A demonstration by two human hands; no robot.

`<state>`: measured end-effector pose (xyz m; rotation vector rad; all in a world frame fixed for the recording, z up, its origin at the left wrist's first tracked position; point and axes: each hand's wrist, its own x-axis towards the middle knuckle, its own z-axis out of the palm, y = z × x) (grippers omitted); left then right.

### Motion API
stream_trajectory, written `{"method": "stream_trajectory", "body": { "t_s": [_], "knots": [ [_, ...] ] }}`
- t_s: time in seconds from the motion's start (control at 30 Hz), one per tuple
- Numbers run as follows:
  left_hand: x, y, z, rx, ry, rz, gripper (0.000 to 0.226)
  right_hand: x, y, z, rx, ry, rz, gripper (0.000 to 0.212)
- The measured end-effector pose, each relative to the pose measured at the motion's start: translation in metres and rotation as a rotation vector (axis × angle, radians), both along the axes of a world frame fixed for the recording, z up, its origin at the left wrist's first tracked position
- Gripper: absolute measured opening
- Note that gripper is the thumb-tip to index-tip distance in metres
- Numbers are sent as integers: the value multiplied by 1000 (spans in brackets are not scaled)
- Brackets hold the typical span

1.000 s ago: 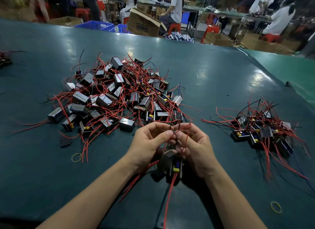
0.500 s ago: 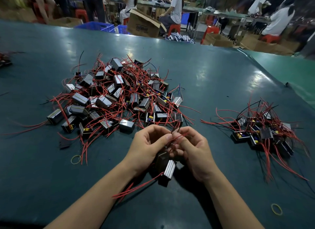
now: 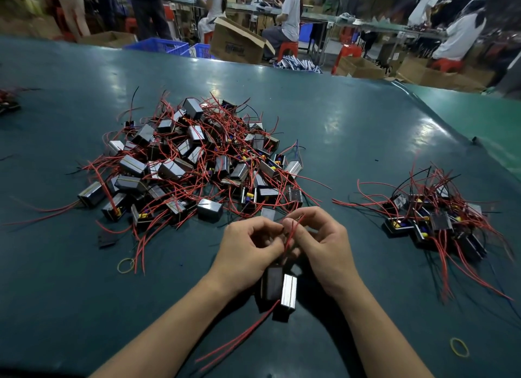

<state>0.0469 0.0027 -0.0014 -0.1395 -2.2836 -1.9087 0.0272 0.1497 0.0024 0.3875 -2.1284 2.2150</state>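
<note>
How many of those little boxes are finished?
Not many, it seems. The small pile on the right looks like the done ones. The left hand and right hand pinch the red wires of one box between them. The big pile beyond the hands looks still to do.

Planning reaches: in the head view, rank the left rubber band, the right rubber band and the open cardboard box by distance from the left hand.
1. Left rubber band, on the table left of the left hand.
2. Right rubber band, far right, near the front.
3. Cardboard box, beyond the far edge.
</note>
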Motion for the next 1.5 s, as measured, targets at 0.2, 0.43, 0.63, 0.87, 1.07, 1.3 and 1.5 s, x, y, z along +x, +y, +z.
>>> {"method": "stream_trajectory", "body": {
  "t_s": [0.2, 0.43, 0.63, 0.87, 1.07, 1.3, 1.5],
  "knots": [
    [1, -4, -1, -158, 56, 10, 10, -3, 2, -1, 151, 40, -88, 18],
    [0, -6, -1, -180, 44, 69, 12, -1, 7, -1, 246, 59, -176, 13],
    [1, -7, -1, -148, 58, 19, 10, 0, 6, -2, 374, 162, -117, 32],
    [3, -7, -1, -70, -13, -30, 11, 0, 7, -4, 345, 172, -112, 27],
    [3, -7, -1, -82, 1, -19, 11, 1, 8, -5, 297, 116, -74, 22],
    [3, -8, -1, -140, 41, 30, 15, 2, 7, -4, 420, 193, -176, 24],
    [4, -8, -3, -169, 64, 33, 17, 1, 5, -8, 502, 214, -281, 30]
  ]
}}
